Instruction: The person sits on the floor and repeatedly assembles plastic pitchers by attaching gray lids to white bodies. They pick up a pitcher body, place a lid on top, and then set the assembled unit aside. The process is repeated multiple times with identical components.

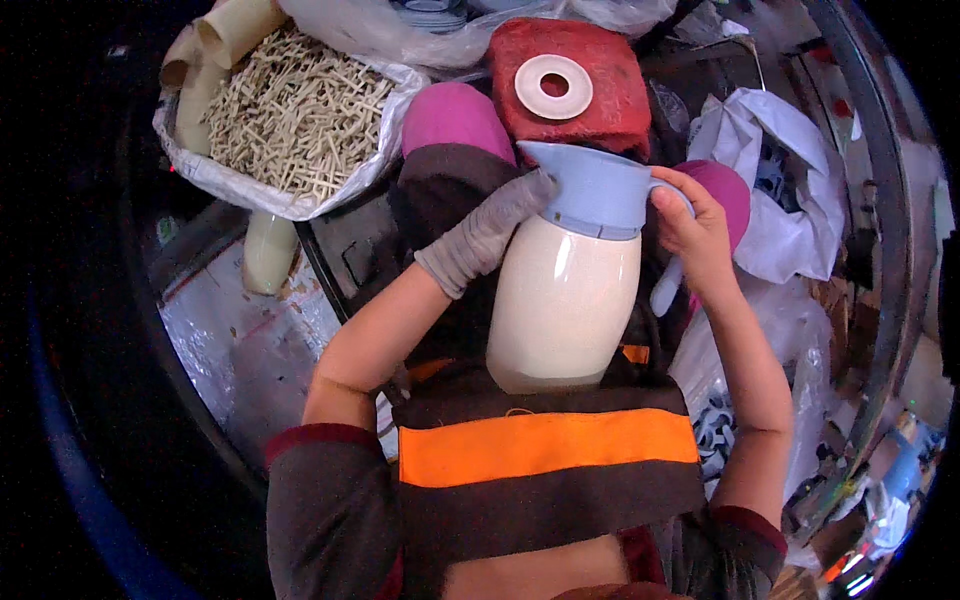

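Observation:
A jug with a glossy cream body and a pale blue spouted collar stands between my hands, its base near my lap. My left hand, in a grey glove, is closed against the left side of the collar below the spout. On the right, my bare right hand grips the jug's blue handle with thumb and fingers. The handle's lower end hangs down below that hand. Ahead, a cream ring-shaped disc lies on a red padded block.
At the far left a white sack holds many short cream pegs, with cream tubes on its rim. Another cream bottle-shaped body is below it. Plastic bags with blue parts lie right. My purple-covered knees flank the block.

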The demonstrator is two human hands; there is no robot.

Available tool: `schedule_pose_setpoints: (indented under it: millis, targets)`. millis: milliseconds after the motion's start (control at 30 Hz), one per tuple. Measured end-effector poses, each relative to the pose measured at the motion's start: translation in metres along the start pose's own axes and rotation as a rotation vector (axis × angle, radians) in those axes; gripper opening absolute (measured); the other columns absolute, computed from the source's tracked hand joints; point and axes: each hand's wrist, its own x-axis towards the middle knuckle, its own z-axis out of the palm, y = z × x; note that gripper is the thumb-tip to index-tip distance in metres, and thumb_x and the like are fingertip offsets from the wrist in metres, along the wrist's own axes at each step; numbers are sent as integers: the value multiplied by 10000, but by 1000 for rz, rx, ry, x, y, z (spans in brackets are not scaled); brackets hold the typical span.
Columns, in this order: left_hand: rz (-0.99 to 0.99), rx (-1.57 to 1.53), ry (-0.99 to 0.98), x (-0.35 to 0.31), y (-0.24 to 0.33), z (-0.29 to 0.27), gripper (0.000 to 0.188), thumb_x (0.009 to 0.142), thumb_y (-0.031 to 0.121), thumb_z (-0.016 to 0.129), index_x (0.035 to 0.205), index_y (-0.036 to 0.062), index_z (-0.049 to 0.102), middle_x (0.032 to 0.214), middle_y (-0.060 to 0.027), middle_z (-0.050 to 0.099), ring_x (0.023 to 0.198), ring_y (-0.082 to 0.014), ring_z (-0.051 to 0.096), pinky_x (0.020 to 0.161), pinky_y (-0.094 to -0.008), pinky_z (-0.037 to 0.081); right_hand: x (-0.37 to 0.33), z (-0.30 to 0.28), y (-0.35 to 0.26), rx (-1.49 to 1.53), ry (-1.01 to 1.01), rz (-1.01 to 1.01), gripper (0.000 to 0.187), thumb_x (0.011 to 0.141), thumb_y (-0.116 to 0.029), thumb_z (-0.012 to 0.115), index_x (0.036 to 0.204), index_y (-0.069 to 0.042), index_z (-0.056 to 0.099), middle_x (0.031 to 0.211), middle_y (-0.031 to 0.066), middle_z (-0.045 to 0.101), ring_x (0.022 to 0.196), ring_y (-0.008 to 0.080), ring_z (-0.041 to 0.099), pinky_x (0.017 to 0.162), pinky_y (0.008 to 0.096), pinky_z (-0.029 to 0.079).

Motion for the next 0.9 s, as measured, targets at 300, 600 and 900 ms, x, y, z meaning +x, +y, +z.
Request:
schedule_pose_setpoints:
  millis: [300,600,900]
  targets:
    - [2,410,-70,-8,2,3,744,775,468,646,1304,12,389,1237,-85,485,1139,-175,459,992,-312,335,-10,-8,21,-119,-95,-94,287,852,-260,604,1043,-46,606,792,-1,570,573,66,523,496,206,377]
    - [108,487,-86,43,56,-7,808,748,512,655,1279,-44,405,1288,-128,467,1195,-243,447,1038,-367,317,-21,-44,-29,-73,-391,174,343,827,-350,564,625,-81,499,485,10,456,408,108,440,403,234,320]
    - [372,2085,415,137,62,-60,774,662,526,671,1276,103,462,1166,-193,545,1080,-347,530,894,-422,432,-24,-114,-86,34,134,-102,371,818,-406,554,652,-88,459,497,-5,421,378,74,336,385,228,247]
